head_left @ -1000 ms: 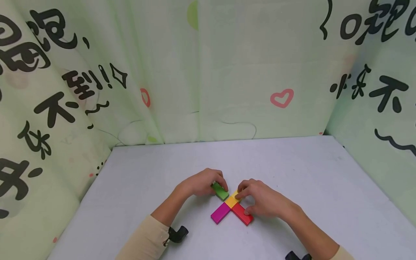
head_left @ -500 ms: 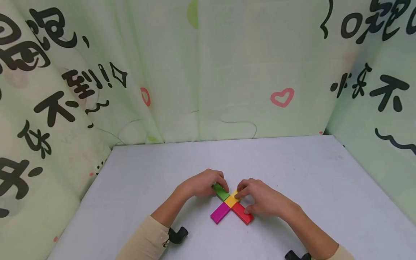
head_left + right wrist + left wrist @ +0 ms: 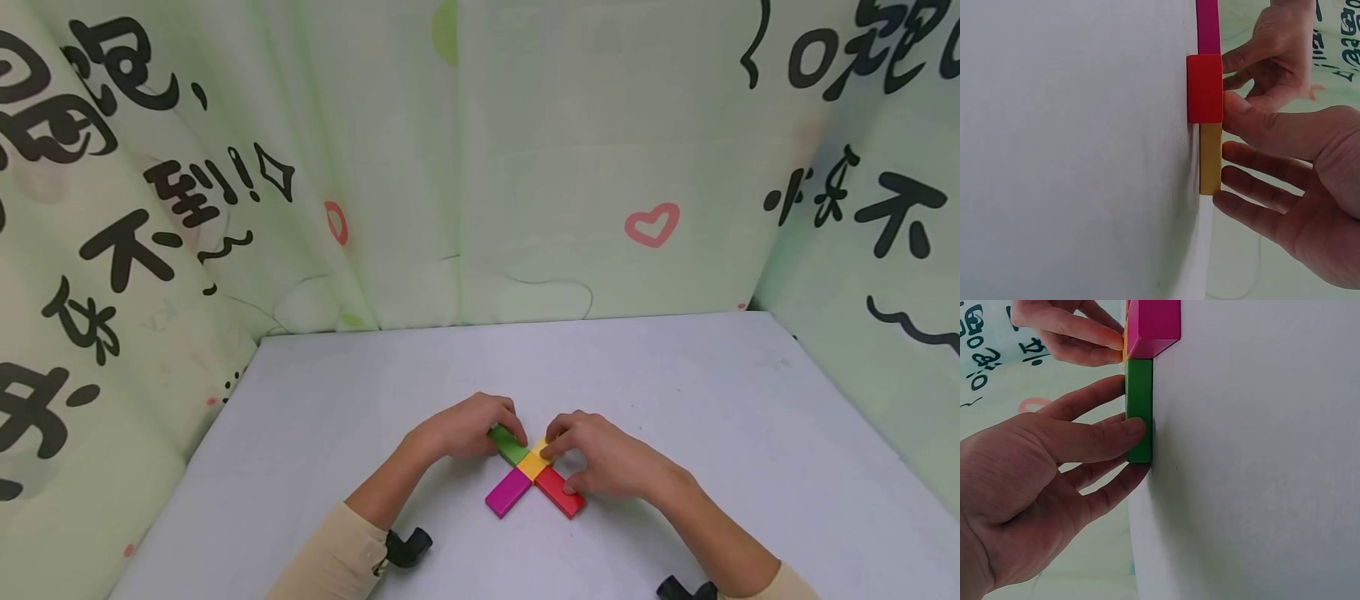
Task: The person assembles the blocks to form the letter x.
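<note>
- Staged recording booth, not a lived-in room.
- Pale green printed curtain (image 3: 525,167) with cartoon lettering and hearts encloses three sides.
- Plain white worktop (image 3: 675,392).

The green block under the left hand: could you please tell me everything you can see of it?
The green block is a flat, smooth, evenly coloured rectangular slab, possibly painted wood. It lies flat on the white table, forming the far-left arm of a cross with the yellow, pink and red blocks, its inner end meeting the others. The left hand pinches its outer end, thumb on one long edge, fingers along the other.
</note>
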Demonstrator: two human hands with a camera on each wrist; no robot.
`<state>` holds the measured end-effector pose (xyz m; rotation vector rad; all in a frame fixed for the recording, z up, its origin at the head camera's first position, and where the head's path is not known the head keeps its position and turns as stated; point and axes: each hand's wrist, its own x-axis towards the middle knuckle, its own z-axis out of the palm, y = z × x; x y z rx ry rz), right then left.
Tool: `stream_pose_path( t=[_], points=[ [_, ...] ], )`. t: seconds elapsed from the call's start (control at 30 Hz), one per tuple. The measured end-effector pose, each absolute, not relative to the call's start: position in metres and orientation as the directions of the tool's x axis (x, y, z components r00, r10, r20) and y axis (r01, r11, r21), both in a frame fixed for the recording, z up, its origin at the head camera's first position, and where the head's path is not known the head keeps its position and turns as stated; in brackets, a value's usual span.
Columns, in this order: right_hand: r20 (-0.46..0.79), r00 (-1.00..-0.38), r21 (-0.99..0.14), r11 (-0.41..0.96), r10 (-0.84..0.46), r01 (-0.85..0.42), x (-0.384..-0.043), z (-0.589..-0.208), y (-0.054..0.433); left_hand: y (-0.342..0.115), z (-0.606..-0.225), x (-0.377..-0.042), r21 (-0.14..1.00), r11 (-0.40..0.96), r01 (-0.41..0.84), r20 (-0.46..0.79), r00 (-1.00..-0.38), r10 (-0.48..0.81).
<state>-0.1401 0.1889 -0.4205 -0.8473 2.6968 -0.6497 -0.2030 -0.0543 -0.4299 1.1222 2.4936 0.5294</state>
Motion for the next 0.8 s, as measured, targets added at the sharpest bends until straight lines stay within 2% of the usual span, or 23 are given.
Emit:
stream_pose_path(
  t=[0.8],
  points=[
    [-0.093, -0.787, -0.484, 0.719, -0.61, -0.499, -0.144, -0.417, 0.1905, -0.0584, -0.4293, -0.1986, 0.454, 0.628, 0.632, -0.14, -0.645, 0.751]
  ],
)
